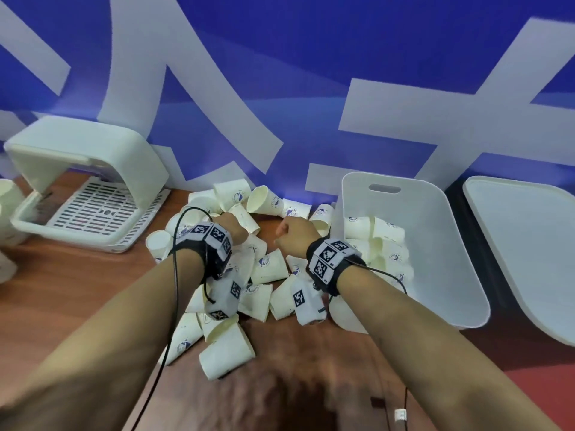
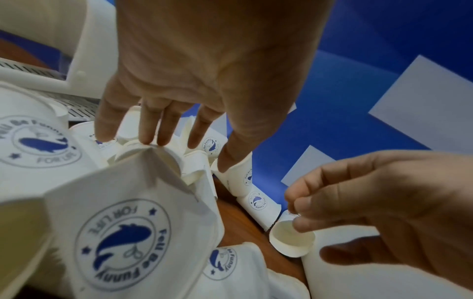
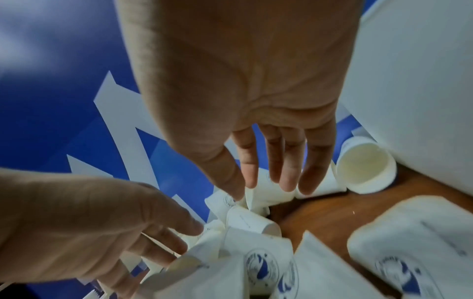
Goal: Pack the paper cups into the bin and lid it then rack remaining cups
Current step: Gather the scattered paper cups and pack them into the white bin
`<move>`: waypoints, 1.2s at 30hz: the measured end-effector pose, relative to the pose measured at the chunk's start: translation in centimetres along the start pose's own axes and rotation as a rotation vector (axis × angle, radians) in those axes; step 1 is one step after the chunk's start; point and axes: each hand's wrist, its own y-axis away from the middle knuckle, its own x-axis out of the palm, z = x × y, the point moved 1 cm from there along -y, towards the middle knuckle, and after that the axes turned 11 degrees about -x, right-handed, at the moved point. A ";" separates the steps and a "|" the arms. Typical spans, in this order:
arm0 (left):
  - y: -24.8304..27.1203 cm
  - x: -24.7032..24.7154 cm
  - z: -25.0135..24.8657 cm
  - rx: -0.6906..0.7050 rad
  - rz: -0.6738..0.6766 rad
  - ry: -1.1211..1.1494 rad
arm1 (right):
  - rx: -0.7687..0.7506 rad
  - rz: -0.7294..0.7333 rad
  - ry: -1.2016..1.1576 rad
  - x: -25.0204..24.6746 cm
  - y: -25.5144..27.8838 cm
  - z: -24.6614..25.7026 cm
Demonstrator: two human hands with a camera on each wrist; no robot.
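Both hands reach palm-down into the paper cups (image 1: 267, 269) heaped mid-table. The left hand (image 1: 230, 228) has its fingers spread, the tips touching cups; the right hand (image 1: 295, 234) has fingers extended close together, holding nothing. Packing looks partly done — the white bin (image 1: 435, 244) toward the right edge holds some cups. Its lid (image 1: 529, 244) lies beside it, off, and the drying rack (image 1: 93, 209) at the back-left corner stands bare.

Head view: from above and behind both forearms, facing forward and down over the bench (image 1: 77, 290), far enough to take in the blue wall.
Left wrist view: close under the left hand (image 2: 204, 66), looking along its fingers (image 2: 163, 123).
Right wrist view: close under the right hand (image 3: 245, 70).
Shared: all three views show the paper cups (image 1: 267, 269) and both hands.
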 end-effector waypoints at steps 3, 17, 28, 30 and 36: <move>0.1 0.0 0.6 -0.043 0.011 -0.021 | 0.053 0.075 -0.008 1.5 -0.2 0.6; 1.8 -0.2 -2.3 0.095 -0.103 -0.041 | 0.000 -0.015 -0.251 1.4 0.4 2.8; 7.4 0.2 -13.0 0.397 -0.215 0.380 | -0.078 -0.420 -0.387 -11.3 5.0 -4.4; 9.0 0.8 -15.1 0.478 -0.193 0.346 | -0.123 -0.488 -0.415 -13.0 6.4 -6.0; 11.2 3.4 -19.8 0.540 -0.142 0.436 | -0.035 -0.556 -0.589 -15.2 9.3 -11.5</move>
